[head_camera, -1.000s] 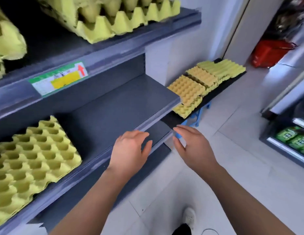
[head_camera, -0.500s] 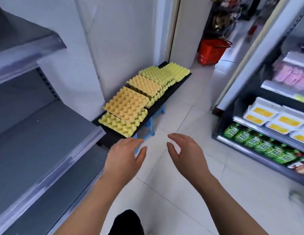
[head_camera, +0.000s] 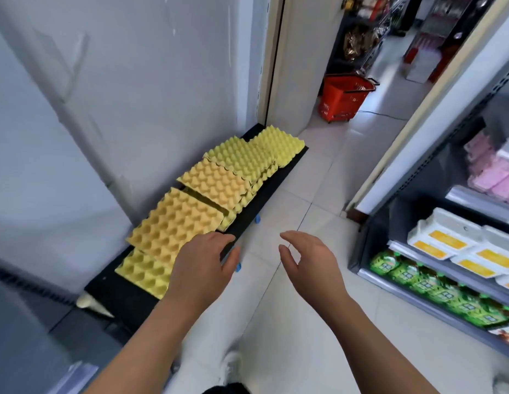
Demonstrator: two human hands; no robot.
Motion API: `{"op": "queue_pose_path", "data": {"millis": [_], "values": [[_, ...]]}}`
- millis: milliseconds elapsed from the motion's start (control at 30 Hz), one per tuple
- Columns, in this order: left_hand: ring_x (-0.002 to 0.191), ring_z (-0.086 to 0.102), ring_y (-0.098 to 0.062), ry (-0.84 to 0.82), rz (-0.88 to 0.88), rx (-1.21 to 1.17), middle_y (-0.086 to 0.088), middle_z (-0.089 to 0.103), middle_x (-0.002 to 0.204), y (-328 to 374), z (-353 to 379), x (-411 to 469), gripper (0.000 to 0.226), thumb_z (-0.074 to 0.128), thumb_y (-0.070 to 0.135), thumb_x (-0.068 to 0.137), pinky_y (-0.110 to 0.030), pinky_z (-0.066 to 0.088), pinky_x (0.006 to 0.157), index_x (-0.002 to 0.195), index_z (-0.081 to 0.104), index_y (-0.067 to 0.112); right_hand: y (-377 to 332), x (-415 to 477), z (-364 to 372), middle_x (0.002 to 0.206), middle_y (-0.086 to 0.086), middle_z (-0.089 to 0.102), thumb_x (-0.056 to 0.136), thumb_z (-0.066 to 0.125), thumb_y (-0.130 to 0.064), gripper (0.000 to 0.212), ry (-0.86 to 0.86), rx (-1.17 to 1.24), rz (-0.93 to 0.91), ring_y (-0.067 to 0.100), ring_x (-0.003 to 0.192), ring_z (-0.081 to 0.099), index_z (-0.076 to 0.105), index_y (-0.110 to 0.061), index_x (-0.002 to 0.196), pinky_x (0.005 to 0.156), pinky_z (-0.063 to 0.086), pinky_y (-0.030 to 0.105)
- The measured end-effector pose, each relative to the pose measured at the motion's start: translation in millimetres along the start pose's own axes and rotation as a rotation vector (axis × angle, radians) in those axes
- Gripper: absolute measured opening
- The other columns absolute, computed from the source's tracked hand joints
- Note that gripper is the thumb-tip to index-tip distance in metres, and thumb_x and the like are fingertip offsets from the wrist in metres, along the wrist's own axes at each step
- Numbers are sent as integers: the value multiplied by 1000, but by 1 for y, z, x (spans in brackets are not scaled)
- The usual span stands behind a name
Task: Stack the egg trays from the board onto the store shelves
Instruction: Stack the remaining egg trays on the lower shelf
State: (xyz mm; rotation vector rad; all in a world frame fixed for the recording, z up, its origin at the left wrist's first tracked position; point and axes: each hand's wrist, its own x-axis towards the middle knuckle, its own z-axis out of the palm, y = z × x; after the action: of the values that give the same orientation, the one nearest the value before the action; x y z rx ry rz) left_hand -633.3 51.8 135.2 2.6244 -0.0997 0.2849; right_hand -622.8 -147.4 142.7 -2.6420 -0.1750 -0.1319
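Turned away from the shelves since a second ago, so the grey metal store shelf (head_camera: 23, 342) is down to a blurry corner at the lower left, and both hands have swung over to the long black board (head_camera: 125, 297). Left hand (head_camera: 199, 268) hangs above the near edge of that board, fingers loosely spread and holding nothing; can't tell if it's brushing the nearest tray. Right hand (head_camera: 310, 263) is out over the pale tiled floor (head_camera: 290, 322), fingers relaxed and a bit curved, also empty.

Closest on the board is an orange-yellow pulp egg tray (head_camera: 176, 223) lying skewed on top of a pale yellow egg tray (head_camera: 142, 273). Behind that, a second orange-yellow stack (head_camera: 216, 183), then yellow-green trays (head_camera: 244, 156) running to the far end, all against the white wall (head_camera: 134, 95). A blue leg (head_camera: 238, 267) peeks out under the board. To the right, a dark display cabinet (head_camera: 372, 240) has green packets (head_camera: 435, 288) and white cartons with orange labels (head_camera: 446, 241). Way back sits a red plastic shopping basket (head_camera: 344, 100).
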Motion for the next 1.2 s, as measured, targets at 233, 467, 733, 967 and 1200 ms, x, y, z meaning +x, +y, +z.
{"op": "queue_pose_path", "data": {"millis": [233, 467, 733, 967, 1200], "values": [[82, 64, -16, -65, -2, -2, 8, 70, 91, -1, 38, 124, 40, 45, 44, 87, -24, 43, 71, 100, 72, 18, 41, 124, 0, 114, -1, 69, 92, 60, -22, 25, -10, 19, 38, 18, 106, 62, 68, -16, 114, 88, 35, 19], [77, 65, -18, -49, -81, 19, 6, 70, 85, 4, 107, 236, 45, 42, 45, 85, -28, 49, 66, 98, 73, 17, 109, 257, 13, 120, -3, 65, 95, 55, -25, 29, -101, 36, -4, 15, 111, 57, 64, -18, 121, 87, 32, 14], [97, 63, -24, -34, -385, -25, 2, 69, 103, 8, 182, 357, 24, 64, 28, 89, -33, 48, 77, 109, 71, 16, 179, 421, 37, 122, -7, 63, 96, 51, -28, 32, -277, 46, -101, 10, 116, 53, 62, -19, 124, 85, 27, 9], [96, 60, -20, -30, -621, -66, 4, 65, 111, -39, 234, 431, 32, 56, 34, 92, -32, 47, 80, 119, 65, 19, 206, 537, 101, 114, 0, 66, 95, 53, -27, 30, -402, 93, -117, 15, 103, 58, 63, -14, 120, 83, 43, 23], [106, 58, -17, -85, -835, -91, 5, 61, 120, -108, 296, 490, 40, 54, 37, 92, -36, 50, 84, 128, 57, 22, 230, 633, 190, 128, 0, 59, 96, 49, -32, 37, -507, 65, -66, 16, 109, 56, 57, -17, 129, 92, 45, 31]]}}
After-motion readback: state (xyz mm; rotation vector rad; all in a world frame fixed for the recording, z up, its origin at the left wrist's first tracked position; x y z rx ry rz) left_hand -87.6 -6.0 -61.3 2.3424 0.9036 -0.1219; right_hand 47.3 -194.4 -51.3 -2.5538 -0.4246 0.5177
